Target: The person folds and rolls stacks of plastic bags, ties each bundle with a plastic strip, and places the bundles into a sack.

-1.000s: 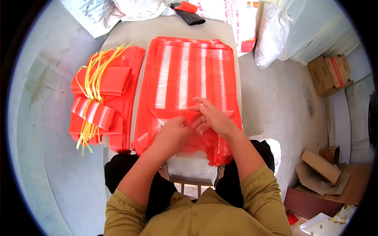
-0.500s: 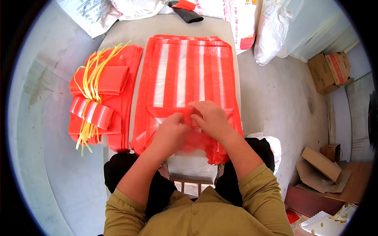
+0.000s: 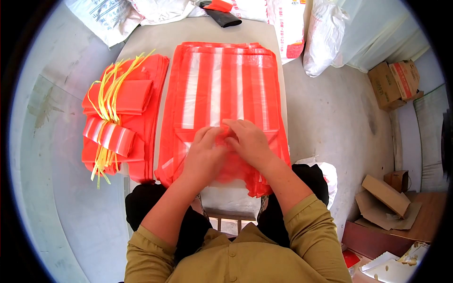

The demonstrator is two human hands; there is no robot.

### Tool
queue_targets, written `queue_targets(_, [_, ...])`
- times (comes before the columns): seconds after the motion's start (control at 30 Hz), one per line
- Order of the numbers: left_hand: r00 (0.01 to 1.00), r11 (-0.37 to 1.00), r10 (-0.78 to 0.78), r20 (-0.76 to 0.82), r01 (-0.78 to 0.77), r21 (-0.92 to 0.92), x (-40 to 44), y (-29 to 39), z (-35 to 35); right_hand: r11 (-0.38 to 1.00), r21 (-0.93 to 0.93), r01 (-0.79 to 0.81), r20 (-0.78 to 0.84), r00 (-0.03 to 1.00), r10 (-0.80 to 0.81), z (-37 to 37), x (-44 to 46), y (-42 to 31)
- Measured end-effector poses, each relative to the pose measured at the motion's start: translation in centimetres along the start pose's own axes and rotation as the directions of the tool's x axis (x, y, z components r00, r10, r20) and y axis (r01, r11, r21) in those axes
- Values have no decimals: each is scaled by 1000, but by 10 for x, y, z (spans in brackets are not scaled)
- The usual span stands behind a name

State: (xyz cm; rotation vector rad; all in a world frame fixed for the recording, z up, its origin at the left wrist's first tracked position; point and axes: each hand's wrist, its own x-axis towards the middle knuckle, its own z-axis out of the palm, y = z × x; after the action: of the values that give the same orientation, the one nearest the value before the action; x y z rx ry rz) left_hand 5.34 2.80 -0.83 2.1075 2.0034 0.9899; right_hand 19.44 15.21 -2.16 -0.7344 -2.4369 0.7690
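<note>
Red-and-white striped plastic bags (image 3: 226,89) lie stacked on the table (image 3: 257,33), running from the hands up toward twelve o'clock. The left hand (image 3: 203,155) and right hand (image 3: 250,144) hide part of the stack's near end, where the plastic is crumpled. Their fingers curl inward over it; I cannot tell whether either is gripping. Seen from the hands, folded red bags (image 3: 137,92) sit between nine and ten o'clock, partly covered by yellow ties (image 3: 111,106). A flat black piece (image 3: 225,19) lies at twelve, a white sack (image 3: 325,37) between one and two, a closed carton (image 3: 394,85) past two, and an opened carton (image 3: 387,205) near four. One second ago the right fingers were stretched out toward ten o'clock; now they are bent and the hands are closer together.
</note>
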Motion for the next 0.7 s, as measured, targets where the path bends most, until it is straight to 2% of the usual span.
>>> queue_targets(0.07, [999,1000,11,-48,-11,0,3,-3,6,1000,21,4,-7,1000,-4,2,-1,3])
queue_targets(0.17, [999,997,25,-24,-26,-77,7,-19,16,966,172,-192,135,976,170,-2,1,3])
queue_targets(0.27, [999,991,-44,-21,41,-125,11,-19,18,928,338,-157,107,986,127,7,0,20])
queue_targets(0.33, [996,985,-92,-18,89,-148,13,-19,19,847,447,-286,166,957,236,0,0,14])
queue_targets(0.4, [992,980,-126,-16,122,-158,15,-20,19,825,487,-287,132,958,255,-1,0,14])
queue_targets(0.47, [989,978,-147,-19,143,-154,17,-21,20,876,454,-163,-4,983,185,0,-2,17])
queue_targets(0.57, [985,975,-166,-43,158,-156,18,-26,25,893,379,-242,124,970,210,-17,-5,10])
queue_targets(0.67, [979,971,-183,-86,166,-173,19,-29,31,975,154,159,149,972,-182,-26,-11,9])
queue_targets(0.7, [975,964,-211,-74,196,-178,20,-27,30,978,116,176,165,967,-194,-26,-12,8])
